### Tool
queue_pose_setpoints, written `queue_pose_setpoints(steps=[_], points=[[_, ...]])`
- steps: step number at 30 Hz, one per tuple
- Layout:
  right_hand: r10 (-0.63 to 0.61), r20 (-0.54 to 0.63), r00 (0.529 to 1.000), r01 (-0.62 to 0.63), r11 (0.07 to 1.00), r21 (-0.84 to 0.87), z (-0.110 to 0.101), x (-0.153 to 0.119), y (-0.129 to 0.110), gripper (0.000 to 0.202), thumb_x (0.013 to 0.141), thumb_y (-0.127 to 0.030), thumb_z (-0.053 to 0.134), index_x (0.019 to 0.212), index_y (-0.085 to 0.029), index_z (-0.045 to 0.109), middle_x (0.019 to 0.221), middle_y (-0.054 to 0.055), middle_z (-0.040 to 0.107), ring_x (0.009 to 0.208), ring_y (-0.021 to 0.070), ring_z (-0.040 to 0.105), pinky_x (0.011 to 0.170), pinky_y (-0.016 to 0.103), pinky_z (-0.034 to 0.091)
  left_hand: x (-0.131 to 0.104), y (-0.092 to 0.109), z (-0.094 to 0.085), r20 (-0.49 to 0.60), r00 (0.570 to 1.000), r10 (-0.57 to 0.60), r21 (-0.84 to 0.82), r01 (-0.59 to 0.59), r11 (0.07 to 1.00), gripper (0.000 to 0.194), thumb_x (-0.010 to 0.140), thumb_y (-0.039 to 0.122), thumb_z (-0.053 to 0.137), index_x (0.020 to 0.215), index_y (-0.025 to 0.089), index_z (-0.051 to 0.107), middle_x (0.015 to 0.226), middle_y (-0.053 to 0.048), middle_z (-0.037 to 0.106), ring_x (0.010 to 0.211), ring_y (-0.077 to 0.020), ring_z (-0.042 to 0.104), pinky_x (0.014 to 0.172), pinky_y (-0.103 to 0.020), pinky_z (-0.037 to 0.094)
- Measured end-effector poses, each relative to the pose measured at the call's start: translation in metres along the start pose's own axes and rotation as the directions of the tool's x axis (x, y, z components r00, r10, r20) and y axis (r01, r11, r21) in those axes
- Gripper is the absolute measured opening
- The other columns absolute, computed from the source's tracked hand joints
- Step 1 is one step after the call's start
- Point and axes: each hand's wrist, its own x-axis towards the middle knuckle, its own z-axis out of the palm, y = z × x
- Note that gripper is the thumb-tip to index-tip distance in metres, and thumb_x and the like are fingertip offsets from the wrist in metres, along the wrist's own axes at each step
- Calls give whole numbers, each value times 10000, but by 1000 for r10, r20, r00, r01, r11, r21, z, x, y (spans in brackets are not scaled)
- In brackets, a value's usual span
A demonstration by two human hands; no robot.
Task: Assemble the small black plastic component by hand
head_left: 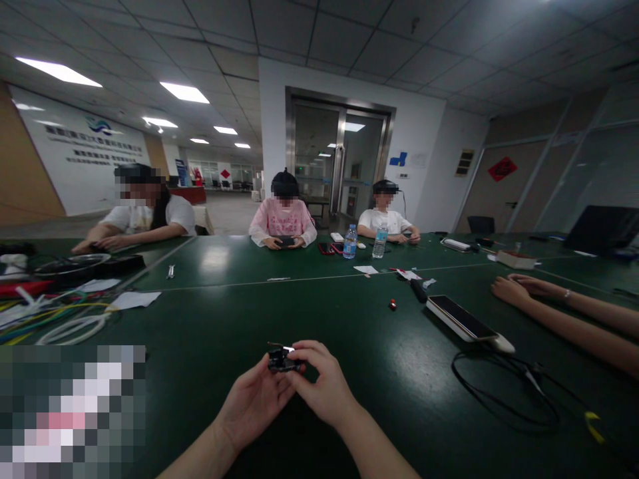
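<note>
Between my two hands, above the near middle of the green table, is a small black device [279,360] with a shiny patch on top and a thin piece jutting up at its left end. I cannot make out its exact kind. My left hand [254,402] grips it from the left and below, palm partly turned up. From the right, my right hand [323,379] pinches it between thumb and fingers, covering its right end. A small red-and-white item [393,304] lies on the table farther out to the right.
To the right are a white-edged device [459,318] and a looped black cable [499,399]. Another person's forearms [574,326] rest at the right edge. Cables [74,326] and paper [134,300] lie left. Two water bottles [350,242] stand across the green table [219,319], where other people sit.
</note>
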Motion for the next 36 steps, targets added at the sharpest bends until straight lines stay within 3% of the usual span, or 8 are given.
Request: queue_pose_setpoints(steps=[18,36], points=[[-22,-2,1000,22,999,-34,0,0,4,304,671,-86,631,934,-238,644,1041,58,588,990,196,563,864,371,465,2,1,-2,33,999,-13,-40,14,999,330,880,261,385,962,95,659,935,-111,741,950,-221,653,872,-324,455],[-38,2,999,38,999,-28,-4,2,2,374,669,-51,605,982,-255,614,1013,38,604,928,183,562,830,360,472,-1,2,3,-15,1000,-25,-43,24,999,354,883,313,383,974,93,646,941,-131,730,926,-193,661,890,-307,436]])
